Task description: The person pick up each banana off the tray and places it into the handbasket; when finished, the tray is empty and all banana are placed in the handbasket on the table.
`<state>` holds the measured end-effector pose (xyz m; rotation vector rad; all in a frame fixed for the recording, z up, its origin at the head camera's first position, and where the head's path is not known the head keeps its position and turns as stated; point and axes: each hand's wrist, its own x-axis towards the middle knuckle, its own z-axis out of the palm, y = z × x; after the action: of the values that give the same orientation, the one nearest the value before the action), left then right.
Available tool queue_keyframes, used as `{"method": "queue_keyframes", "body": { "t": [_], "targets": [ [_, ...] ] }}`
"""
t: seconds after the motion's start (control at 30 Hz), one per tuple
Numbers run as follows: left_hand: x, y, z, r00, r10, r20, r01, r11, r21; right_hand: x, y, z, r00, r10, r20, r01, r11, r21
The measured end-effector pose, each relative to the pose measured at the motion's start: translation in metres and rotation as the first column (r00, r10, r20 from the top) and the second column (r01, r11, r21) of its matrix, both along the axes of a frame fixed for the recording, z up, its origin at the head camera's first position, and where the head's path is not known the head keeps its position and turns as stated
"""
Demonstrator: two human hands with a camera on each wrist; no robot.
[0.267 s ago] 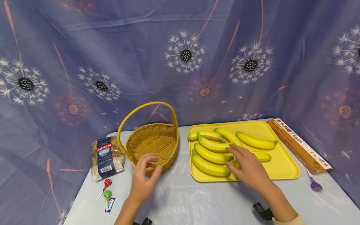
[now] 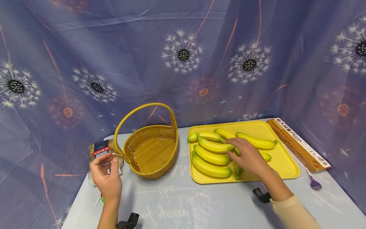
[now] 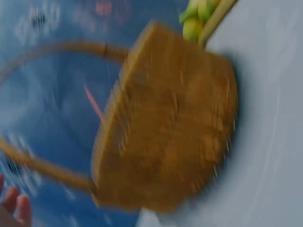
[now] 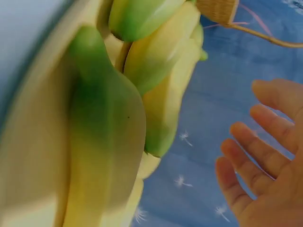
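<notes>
The person's right hand [image 2: 248, 156] lies over the bananas [image 2: 213, 147] on the yellow tray [image 2: 286, 165], fingers spread and relaxed, fingertips at the end of a banana near the middle of the tray. In the right wrist view the fingers [image 4: 265, 156] are straight and apart, with the bananas [image 4: 109, 142] close beside the palm and nothing gripped. About seven bananas lie on the tray, most in a row on its left half, one stretched along the far right, one partly under the hand.

The left hand [image 2: 106, 178] is raised above the table's left front, near the bag of Agnesi pasta [image 2: 100, 151]. Its fingers are loosely curled; I cannot tell from the head view whether they touch the bag, and they enclose nothing that I can see. The left wrist view is blurred; it shows only fingertips [image 3: 14, 208] at the lower corner and the wicker basket [image 3: 165, 127].

The wicker basket [image 2: 151, 151], with its tall hoop handle, stands between the pasta bag and the tray, just beside the tray's left edge and apart from both hands.

A long brown pasta box [image 2: 297, 144] lies along the tray's right side. A purple-wrapped lollipop [image 2: 314, 183] rests near the box's front end. Another lollipop's stick [image 2: 98, 200] shows below the left hand. The table [image 2: 200, 203] is pale blue-grey, backed by a blue dandelion-print cloth [image 2: 183, 57].
</notes>
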<state>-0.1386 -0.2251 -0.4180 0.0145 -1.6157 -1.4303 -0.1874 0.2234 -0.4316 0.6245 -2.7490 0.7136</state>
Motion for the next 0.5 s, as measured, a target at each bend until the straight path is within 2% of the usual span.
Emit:
{"method": "queue_keyframes", "body": {
  "t": [0.07, 0.17, 0.3, 0.4, 0.5],
  "targets": [
    [-0.008, -0.013, -0.003, 0.993, 0.013, 0.114, -0.016, 0.999, 0.029, -0.015, -0.005, 0.0, 0.999, 0.009, 0.052, -0.011, 0.999, 0.034],
    [-0.021, -0.03, -0.018, 0.972, -0.058, 0.229, 0.025, 0.989, 0.145, -0.038, -0.015, -0.004, 0.991, 0.045, 0.13, -0.056, 0.995, 0.083],
    [-0.03, -0.048, -0.044, 0.949, -0.195, 0.247, 0.125, 0.954, 0.274, -0.061, -0.029, -0.013, 0.973, 0.102, 0.206, -0.13, 0.983, 0.127],
    [-0.032, -0.05, -0.058, 0.911, -0.29, 0.294, 0.21, 0.938, 0.275, -0.07, -0.036, -0.017, 0.964, 0.101, 0.245, -0.141, 0.978, 0.151],
    [-0.035, -0.046, -0.069, 0.862, -0.332, 0.382, 0.251, 0.936, 0.248, -0.075, -0.041, -0.019, 0.96, 0.081, 0.27, -0.134, 0.973, 0.186]
  ]
}}
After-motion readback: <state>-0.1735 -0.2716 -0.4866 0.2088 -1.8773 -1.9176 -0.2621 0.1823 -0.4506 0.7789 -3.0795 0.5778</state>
